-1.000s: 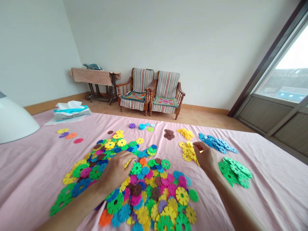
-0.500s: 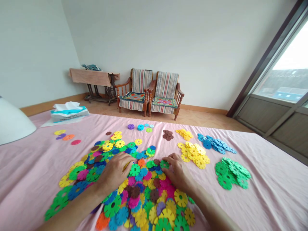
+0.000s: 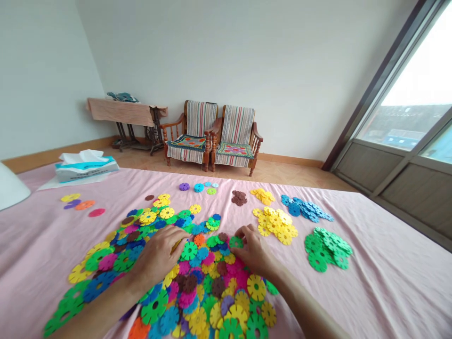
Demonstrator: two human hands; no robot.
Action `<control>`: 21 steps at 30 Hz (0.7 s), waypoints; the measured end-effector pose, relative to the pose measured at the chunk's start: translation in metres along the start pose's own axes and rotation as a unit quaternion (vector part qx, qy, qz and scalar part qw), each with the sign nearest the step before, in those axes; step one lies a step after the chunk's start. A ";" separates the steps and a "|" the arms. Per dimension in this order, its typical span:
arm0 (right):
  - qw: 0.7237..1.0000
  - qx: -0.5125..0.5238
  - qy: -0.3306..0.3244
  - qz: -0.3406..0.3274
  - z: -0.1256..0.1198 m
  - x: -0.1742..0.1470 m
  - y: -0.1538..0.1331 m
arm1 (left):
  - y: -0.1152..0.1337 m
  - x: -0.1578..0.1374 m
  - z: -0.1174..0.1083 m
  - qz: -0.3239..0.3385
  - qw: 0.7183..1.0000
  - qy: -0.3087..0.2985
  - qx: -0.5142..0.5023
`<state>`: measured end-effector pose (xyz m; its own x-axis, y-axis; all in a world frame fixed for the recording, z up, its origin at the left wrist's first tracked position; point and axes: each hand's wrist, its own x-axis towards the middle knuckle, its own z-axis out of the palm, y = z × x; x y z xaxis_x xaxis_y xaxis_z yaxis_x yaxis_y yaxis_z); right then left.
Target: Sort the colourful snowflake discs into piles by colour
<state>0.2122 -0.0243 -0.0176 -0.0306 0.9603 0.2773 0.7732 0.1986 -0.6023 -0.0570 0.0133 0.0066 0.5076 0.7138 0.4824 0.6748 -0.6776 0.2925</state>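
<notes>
A large mixed pile of notched plastic flower discs (image 3: 197,282) lies on the pink cloth in front of me. My left hand (image 3: 160,252) rests low over the left part of the pile, its fingers curled around yellow discs (image 3: 175,245) that show between thumb and forefinger. At the pile's upper right, my right hand (image 3: 253,249) has its thumb and fingertips at the edge of a green disc (image 3: 236,242), pinching it. Its other fingers are bent and partly hidden.
Sorted heaps stand to the right: yellow discs (image 3: 277,225), blue discs (image 3: 307,209), green discs (image 3: 328,248) and brown discs (image 3: 239,197). A few loose discs (image 3: 84,205) lie at the left. Behind them are a tissue pack (image 3: 86,168) and a white rounded object (image 3: 10,188).
The whole view has shifted slightly, so things sit further left. My right hand's fingers are a little more bent and raised by the green disc; my left hand stays in place.
</notes>
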 end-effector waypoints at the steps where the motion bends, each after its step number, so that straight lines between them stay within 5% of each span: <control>1: 1.000 -0.002 0.002 0.006 0.000 0.000 0.000 | 0.000 0.000 0.000 0.001 1.000 0.000 0.002; 6: 0.998 0.050 -0.009 0.034 -0.009 0.003 -0.001 | -0.002 0.000 0.001 0.004 1.000 0.002 0.007; 9: 0.998 0.046 -0.018 0.037 -0.036 0.012 0.012 | -0.001 0.000 0.000 0.005 1.000 0.001 0.007; 16: 0.976 -0.103 0.103 0.161 -0.142 0.008 0.100 | -0.001 0.000 0.001 0.008 1.000 -0.002 0.012; 21: 0.927 -0.200 0.199 0.247 -0.182 -0.022 0.148 | -0.001 0.000 0.001 0.009 1.000 0.000 0.010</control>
<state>0.4420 -0.0515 0.0235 0.5638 0.7510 0.3437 0.8063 -0.4104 -0.4259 -0.0573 0.0145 0.0057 0.5193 0.7023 0.4869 0.6764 -0.6860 0.2680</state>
